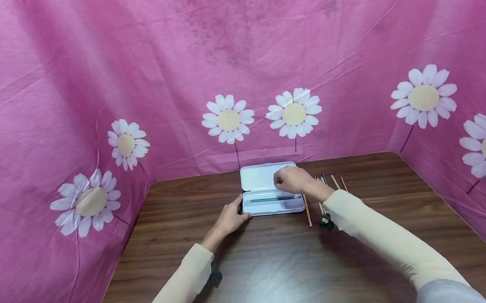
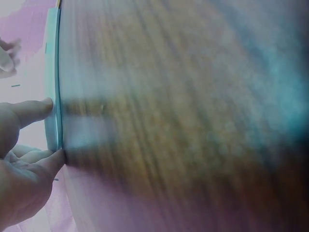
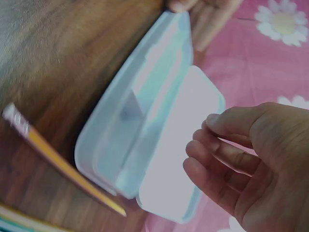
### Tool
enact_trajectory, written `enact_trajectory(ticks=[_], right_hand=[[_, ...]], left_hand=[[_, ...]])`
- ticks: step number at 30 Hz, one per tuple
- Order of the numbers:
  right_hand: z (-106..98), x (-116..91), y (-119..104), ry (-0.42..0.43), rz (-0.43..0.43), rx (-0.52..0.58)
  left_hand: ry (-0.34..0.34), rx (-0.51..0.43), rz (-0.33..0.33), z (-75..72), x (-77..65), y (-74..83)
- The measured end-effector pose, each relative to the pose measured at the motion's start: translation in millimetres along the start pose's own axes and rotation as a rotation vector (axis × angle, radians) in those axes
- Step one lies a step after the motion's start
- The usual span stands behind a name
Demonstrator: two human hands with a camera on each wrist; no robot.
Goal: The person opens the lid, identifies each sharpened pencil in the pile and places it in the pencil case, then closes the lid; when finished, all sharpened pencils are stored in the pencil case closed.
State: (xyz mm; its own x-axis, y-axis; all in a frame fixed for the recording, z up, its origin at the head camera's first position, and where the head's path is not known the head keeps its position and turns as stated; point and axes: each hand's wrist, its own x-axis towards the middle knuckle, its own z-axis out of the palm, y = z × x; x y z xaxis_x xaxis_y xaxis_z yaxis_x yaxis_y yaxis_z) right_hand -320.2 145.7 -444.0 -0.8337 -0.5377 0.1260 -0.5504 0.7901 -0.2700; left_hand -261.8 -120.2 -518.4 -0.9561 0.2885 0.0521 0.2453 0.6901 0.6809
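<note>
A pale blue pencil case (image 1: 252, 211) lies on the table with its white lid (image 1: 257, 177) swung back. Inside it a dark green pencil (image 1: 268, 199) runs lengthwise. My left hand (image 1: 229, 217) holds the case at its left end, thumb on the front wall and fingers round the corner. Over the lid hovers my right hand (image 1: 293, 180), its fingers loosely curled with nothing between them, as the right wrist view confirms. Just right of the case lies a yellow pencil (image 3: 67, 166) with an eraser end.
Several more pencils (image 1: 335, 182) lie right of the case, partly hidden by the right forearm. The brown wooden table (image 1: 277, 263) is bordered by a pink cloth (image 1: 169, 81) with daisies at the back and sides.
</note>
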Motion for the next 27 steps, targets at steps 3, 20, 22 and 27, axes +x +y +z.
enact_trajectory(ticks=[3,20,22,27], right_hand=[[-11,-10,10,0.025,0.020,0.018],[-13,-70,48,-0.057,0.194,0.101],[-7,-75,47,-0.070,0.198,0.100],[8,-83,42,-0.108,0.226,0.121]], left_hand=[[0.001,0.000,0.005,0.0,-0.4,-0.5],[-0.010,-0.002,-0.013,-0.3,-0.9,-0.7],[-0.013,-0.003,-0.020,-0.3,-0.9,-0.7],[-0.013,-0.001,-0.019,-0.5,-0.4,0.2]])
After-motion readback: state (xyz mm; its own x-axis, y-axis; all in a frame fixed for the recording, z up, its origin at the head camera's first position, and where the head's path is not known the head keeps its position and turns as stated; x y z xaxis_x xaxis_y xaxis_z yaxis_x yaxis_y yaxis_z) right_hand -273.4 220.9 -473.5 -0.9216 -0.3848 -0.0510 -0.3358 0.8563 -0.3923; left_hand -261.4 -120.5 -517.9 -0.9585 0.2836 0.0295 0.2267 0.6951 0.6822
